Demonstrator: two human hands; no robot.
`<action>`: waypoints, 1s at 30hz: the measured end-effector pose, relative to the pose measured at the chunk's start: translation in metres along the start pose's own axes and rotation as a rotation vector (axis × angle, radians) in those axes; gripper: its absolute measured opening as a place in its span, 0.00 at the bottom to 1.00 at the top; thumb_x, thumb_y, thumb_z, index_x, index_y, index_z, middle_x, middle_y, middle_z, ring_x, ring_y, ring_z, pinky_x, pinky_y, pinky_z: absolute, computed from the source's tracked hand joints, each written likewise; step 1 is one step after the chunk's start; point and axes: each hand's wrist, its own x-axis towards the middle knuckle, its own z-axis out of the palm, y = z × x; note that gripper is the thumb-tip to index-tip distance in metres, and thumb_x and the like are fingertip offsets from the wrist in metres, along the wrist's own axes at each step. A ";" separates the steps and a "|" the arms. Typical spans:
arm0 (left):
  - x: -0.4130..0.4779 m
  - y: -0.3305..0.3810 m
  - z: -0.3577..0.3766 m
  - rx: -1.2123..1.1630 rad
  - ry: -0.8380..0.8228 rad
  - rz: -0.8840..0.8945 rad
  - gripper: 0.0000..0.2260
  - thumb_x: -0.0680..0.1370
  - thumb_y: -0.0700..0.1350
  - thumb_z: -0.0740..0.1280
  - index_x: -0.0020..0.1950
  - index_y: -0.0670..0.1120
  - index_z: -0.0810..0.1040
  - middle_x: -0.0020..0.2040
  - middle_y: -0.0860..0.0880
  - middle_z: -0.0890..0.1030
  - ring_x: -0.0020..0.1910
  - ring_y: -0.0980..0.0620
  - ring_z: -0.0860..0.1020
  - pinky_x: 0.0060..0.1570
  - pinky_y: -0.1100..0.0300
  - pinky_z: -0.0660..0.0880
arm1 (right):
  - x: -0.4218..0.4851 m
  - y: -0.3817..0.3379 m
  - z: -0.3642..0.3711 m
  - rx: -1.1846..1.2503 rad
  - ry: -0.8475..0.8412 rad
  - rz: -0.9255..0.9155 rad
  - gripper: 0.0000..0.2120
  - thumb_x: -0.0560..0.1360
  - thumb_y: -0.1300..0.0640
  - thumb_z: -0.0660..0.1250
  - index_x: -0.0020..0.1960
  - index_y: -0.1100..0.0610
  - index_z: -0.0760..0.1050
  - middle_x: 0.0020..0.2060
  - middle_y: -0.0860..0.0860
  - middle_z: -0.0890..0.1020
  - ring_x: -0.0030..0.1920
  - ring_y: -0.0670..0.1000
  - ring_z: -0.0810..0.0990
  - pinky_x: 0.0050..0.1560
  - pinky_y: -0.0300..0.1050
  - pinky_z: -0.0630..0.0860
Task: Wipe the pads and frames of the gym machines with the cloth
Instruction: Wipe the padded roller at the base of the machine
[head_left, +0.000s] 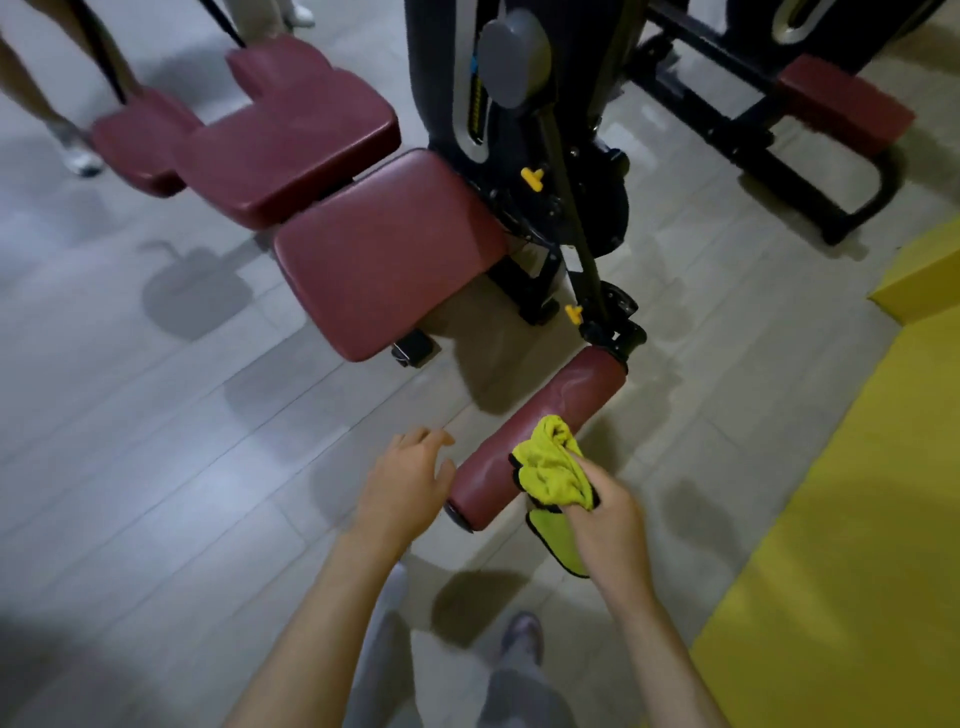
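Observation:
A maroon roller pad (550, 421) sticks out low from the black machine frame (587, 270), slanting toward me. My right hand (605, 519) grips a bunched yellow cloth (553, 475) and holds it against the near half of the roller. My left hand (408, 480) hovers just left of the roller's near end, fingers relaxed and empty. Behind the roller sit the maroon seat pad (384, 254) and the larger maroon back pad (291, 150).
Grey tiled floor (156, 415) spreads to the left. A yellow mat (857, 545) and a yellow block (924, 280) lie at the right. A second machine with a maroon pad (841, 104) stands at the back right. Another person's legs (67, 130) are at the top left.

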 end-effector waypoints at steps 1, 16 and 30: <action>-0.009 0.000 0.016 -0.026 0.016 -0.043 0.14 0.84 0.49 0.62 0.69 0.50 0.76 0.66 0.50 0.77 0.64 0.51 0.73 0.62 0.57 0.72 | -0.001 0.014 -0.004 -0.045 -0.037 -0.005 0.21 0.76 0.55 0.72 0.67 0.42 0.80 0.62 0.35 0.82 0.64 0.40 0.80 0.66 0.50 0.78; -0.011 -0.079 0.201 -0.290 0.268 -0.339 0.13 0.81 0.42 0.64 0.65 0.46 0.78 0.62 0.48 0.79 0.63 0.48 0.74 0.56 0.63 0.64 | 0.078 0.160 0.088 -0.571 -0.117 -0.323 0.31 0.66 0.59 0.75 0.66 0.39 0.79 0.63 0.36 0.80 0.55 0.49 0.81 0.45 0.45 0.77; 0.095 -0.190 0.392 -1.025 0.770 -0.183 0.19 0.84 0.56 0.53 0.71 0.57 0.72 0.68 0.63 0.74 0.72 0.64 0.69 0.71 0.61 0.64 | 0.181 0.308 0.187 -0.553 -0.049 -0.869 0.16 0.78 0.43 0.66 0.61 0.50 0.78 0.66 0.43 0.79 0.67 0.46 0.77 0.71 0.58 0.67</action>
